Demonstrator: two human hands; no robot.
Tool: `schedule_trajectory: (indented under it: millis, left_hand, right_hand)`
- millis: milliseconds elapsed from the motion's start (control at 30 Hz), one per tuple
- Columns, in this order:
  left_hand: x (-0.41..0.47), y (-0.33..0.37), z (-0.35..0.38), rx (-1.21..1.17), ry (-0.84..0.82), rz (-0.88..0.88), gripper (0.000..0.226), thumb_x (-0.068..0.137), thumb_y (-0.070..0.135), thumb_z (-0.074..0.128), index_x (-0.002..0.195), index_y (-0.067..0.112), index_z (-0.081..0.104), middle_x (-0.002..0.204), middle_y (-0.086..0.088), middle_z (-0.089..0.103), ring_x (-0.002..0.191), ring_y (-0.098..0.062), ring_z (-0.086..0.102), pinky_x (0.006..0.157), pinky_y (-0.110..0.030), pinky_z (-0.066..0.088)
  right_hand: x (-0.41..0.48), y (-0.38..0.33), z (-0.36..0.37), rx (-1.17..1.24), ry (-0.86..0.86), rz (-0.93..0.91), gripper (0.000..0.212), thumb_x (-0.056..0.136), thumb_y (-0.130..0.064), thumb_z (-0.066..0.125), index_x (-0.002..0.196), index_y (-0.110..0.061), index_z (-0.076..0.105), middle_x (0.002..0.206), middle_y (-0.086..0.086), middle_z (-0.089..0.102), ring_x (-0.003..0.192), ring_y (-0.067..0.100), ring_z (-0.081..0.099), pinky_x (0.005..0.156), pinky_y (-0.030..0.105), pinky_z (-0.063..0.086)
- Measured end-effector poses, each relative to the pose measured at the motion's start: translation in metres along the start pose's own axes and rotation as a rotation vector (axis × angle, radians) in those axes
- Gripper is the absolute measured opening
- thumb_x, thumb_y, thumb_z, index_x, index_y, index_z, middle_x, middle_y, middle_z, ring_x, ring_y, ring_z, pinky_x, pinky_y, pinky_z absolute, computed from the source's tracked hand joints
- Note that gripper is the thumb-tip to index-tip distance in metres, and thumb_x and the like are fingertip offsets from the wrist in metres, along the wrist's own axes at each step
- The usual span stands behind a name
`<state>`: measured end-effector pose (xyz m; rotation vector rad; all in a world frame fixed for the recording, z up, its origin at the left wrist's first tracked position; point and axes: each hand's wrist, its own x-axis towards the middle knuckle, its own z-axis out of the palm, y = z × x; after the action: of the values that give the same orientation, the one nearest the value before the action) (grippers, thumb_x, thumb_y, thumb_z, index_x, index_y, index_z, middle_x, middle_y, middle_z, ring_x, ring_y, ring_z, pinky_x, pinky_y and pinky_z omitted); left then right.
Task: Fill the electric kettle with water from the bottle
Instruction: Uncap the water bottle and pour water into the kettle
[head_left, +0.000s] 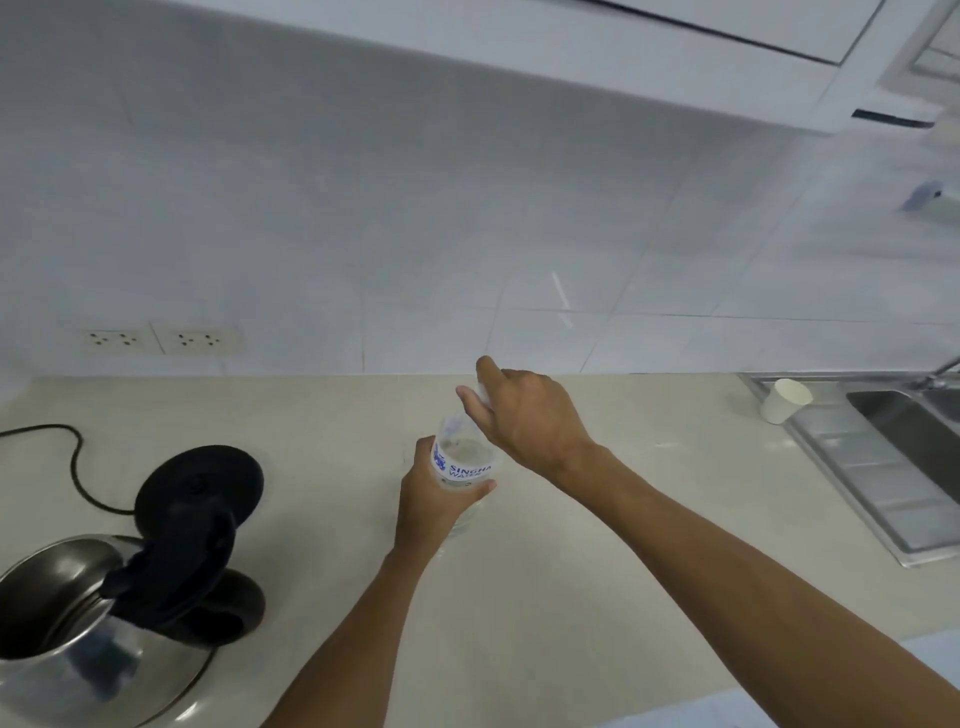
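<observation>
At frame centre, the left hand (431, 501) wraps around one water bottle (464, 460) held above the desk (597, 545); the right hand (524, 415) pinches its top. One open kettle (67, 618) sits lower left, one paper cup (784, 400) right.

The right hand (524, 415) hides the bottle (462, 462) cap; kettle (67, 613) cropped.

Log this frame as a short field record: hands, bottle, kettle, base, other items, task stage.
left hand: gripping bottle body
right hand: fingers at bottle top, cap area
bottle: clear, upright, labelled, held above counter
kettle: steel, lid open, off its base
base: black, corded, behind kettle
other: paper cup beside sink
stage: no pouring yet
</observation>
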<state>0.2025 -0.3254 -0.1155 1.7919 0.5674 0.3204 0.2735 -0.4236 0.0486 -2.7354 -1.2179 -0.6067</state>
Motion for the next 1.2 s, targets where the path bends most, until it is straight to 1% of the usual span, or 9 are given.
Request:
schedule_trajectory:
  millis: [100,200,333,533,700,867,1000,1100,1200]
  left_hand:
    - [0.001,-0.002,0.004,-0.028,-0.005,0.004,0.070,0.063,0.035,0.104,0.114,0.031,0.056,0.099,0.019,0.072,0.093,0.003,0.069,0.071,-0.007,0.049]
    - [-0.001,0.000,-0.002,-0.009,-0.089,0.031,0.065,0.064,0.035,0.104,0.109,0.028,0.058,0.100,0.013,0.074,0.094,-0.004,0.070,0.072,-0.007,0.050]
    - [-0.022,0.001,-0.018,-0.019,-0.148,0.045,0.063,0.062,0.040,0.104,0.105,0.030,0.059,0.095,0.021,0.074,0.090,0.003,0.070,0.073,-0.009,0.052]
    - [-0.070,0.007,-0.060,-0.104,-0.223,0.076,0.070,0.059,0.048,0.103,0.115,0.035,0.063,0.107,0.022,0.075,0.101,0.001,0.071,0.092,-0.029,0.059]
    - [-0.118,0.027,-0.113,-0.125,-0.299,0.138,0.069,0.064,0.048,0.101,0.120,0.040,0.062,0.112,0.026,0.075,0.104,0.007,0.069,0.088,-0.020,0.053]
    - [-0.161,0.038,-0.175,-0.166,-0.338,0.204,0.069,0.065,0.050,0.100,0.123,0.044,0.062,0.119,0.024,0.075,0.112,0.001,0.070,0.104,-0.037,0.056]
    - [-0.186,0.043,-0.228,-0.192,-0.416,0.248,0.072,0.070,0.037,0.101,0.131,0.035,0.063,0.127,0.012,0.076,0.119,-0.011,0.072,0.111,-0.047,0.054]
    - [-0.204,0.039,-0.265,-0.204,-0.428,0.260,0.067,0.076,0.023,0.098,0.134,0.028,0.064,0.127,0.007,0.077,0.120,-0.014,0.073,0.109,-0.042,0.056]
    - [-0.215,0.031,-0.301,-0.188,-0.412,0.267,0.063,0.081,0.016,0.095,0.135,0.027,0.064,0.126,0.005,0.077,0.119,-0.016,0.074,0.100,-0.034,0.059]
  right_hand:
    - [-0.003,0.001,-0.002,0.019,0.002,0.043,0.033,0.098,-0.036,0.061,0.086,-0.006,0.054,0.046,0.000,0.038,0.037,0.027,0.032,0.043,0.025,0.024]
    - [-0.009,0.001,-0.006,0.019,0.002,0.072,0.031,0.101,-0.035,0.056,0.090,-0.005,0.054,0.048,0.002,0.040,0.039,0.030,0.034,0.046,0.028,0.028]
    - [-0.019,-0.008,-0.019,0.045,-0.013,0.104,0.035,0.102,-0.037,0.051,0.094,-0.004,0.055,0.052,0.005,0.044,0.045,0.034,0.037,0.051,0.031,0.031]
    - [-0.038,-0.041,-0.055,0.097,-0.097,0.163,0.035,0.103,-0.040,0.046,0.086,-0.009,0.042,0.059,0.010,0.052,0.054,0.036,0.044,0.055,0.035,0.033]
    - [-0.054,-0.080,-0.110,0.182,-0.213,0.180,0.038,0.106,-0.041,0.042,0.088,-0.008,0.044,0.072,0.014,0.062,0.065,0.036,0.051,0.060,0.036,0.034]
    - [-0.067,-0.132,-0.163,0.234,-0.278,0.208,0.037,0.107,-0.043,0.041,0.092,-0.009,0.048,0.074,0.008,0.058,0.076,0.034,0.053,0.065,0.037,0.035]
    - [-0.071,-0.174,-0.192,0.300,-0.300,0.170,0.034,0.106,-0.042,0.042,0.100,-0.011,0.054,0.076,0.006,0.059,0.080,0.032,0.056,0.067,0.036,0.037]
    - [-0.069,-0.203,-0.211,0.369,-0.398,0.098,0.027,0.106,-0.041,0.044,0.109,-0.018,0.056,0.086,0.005,0.065,0.078,0.019,0.057,0.066,0.031,0.040]
    - [-0.063,-0.230,-0.221,0.395,-0.444,0.036,0.023,0.105,-0.042,0.046,0.111,-0.024,0.059,0.086,-0.007,0.065,0.080,0.011,0.057,0.070,0.028,0.041]
